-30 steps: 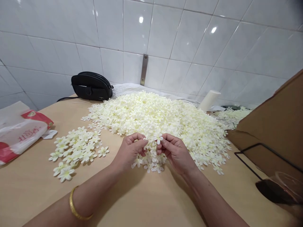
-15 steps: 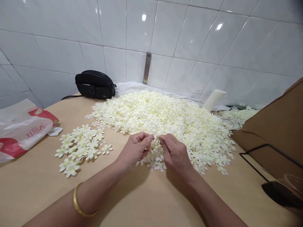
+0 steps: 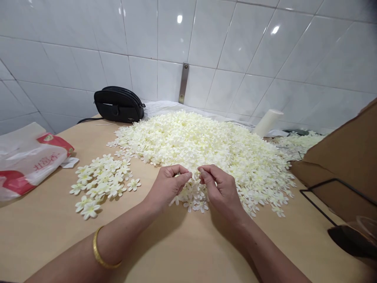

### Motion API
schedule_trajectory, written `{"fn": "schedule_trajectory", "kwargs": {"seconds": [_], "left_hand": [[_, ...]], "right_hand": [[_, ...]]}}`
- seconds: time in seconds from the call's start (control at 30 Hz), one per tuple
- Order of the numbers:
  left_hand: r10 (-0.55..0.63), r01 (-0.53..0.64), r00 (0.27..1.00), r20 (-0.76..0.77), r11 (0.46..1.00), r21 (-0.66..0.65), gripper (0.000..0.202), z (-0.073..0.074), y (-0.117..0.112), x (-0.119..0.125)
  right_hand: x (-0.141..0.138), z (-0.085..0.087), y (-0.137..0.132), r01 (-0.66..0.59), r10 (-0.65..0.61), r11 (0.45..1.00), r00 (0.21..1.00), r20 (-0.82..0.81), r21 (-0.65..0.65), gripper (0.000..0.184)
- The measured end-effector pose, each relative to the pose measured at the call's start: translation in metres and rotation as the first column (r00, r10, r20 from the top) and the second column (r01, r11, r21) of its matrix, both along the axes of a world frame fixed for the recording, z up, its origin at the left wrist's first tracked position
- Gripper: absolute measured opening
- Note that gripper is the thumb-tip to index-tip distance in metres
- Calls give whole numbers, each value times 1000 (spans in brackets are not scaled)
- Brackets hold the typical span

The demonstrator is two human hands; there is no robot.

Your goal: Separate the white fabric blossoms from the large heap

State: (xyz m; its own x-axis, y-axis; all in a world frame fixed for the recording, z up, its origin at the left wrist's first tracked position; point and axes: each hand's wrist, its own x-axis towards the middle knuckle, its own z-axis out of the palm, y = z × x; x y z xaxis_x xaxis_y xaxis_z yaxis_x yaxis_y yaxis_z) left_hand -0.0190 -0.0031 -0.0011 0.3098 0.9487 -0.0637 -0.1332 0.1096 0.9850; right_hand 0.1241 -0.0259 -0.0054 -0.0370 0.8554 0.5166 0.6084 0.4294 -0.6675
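Observation:
A large heap of pale cream artificial flower heads (image 3: 182, 137) spreads over the table in front of me. At its near edge my left hand (image 3: 172, 184) is closed in a pinch of thumb and forefinger; whatever is between the tips is too small to make out. Just across a narrow gap, my right hand (image 3: 219, 186) is pinched in the same way, its fingertips facing the left ones, and its contents are also hidden. A smaller group of flower heads (image 3: 103, 179) lies loose to the left of my left hand. A gold bangle circles my left forearm.
A black zip bag (image 3: 118, 104) stands behind the heap on the left. At the left edge lies a white and red plastic bag (image 3: 38, 161). On the right are a white roll (image 3: 267, 124), a cardboard piece (image 3: 344, 165) and a black wire frame (image 3: 319, 208). A tiled wall closes the back.
My right hand has turned slightly and its fingers have loosened a little, with a space showing under the forefinger. My left hand stays nearly in place. The whole view has shifted slightly.

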Motion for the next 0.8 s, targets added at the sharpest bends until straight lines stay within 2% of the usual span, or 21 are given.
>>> {"fn": "schedule_trajectory", "kwargs": {"seconds": [0.13, 0.23, 0.37, 0.47, 0.6, 0.8], "left_hand": [[-31, 31, 1000, 2, 999, 43, 21, -1, -2, -2], [-51, 50, 999, 17, 996, 68, 24, 0, -3, -3], [-74, 72, 997, 16, 993, 95, 25, 1, -4, -1], [-72, 72, 997, -1, 994, 84, 24, 2, -4, -1], [-76, 75, 997, 14, 995, 63, 24, 0, -2, -1], [-82, 77, 992, 91, 995, 61, 22, -5, 3, -2]], "right_hand": [[0, 3, -1, -71, 49, 989, 984, -174, -128, 21], [0, 5, -1, -176, 87, 952, 941, -328, -252, 26], [2, 7, 0, -416, 180, 846, 812, -556, -334, 27], [4, 8, 1, -491, 164, 808, 717, -677, -325, 17], [4, 6, 2, -471, 125, 829, 680, -722, -300, 14], [6, 3, 6, -361, 100, 902, 707, -700, -236, 13]]}}
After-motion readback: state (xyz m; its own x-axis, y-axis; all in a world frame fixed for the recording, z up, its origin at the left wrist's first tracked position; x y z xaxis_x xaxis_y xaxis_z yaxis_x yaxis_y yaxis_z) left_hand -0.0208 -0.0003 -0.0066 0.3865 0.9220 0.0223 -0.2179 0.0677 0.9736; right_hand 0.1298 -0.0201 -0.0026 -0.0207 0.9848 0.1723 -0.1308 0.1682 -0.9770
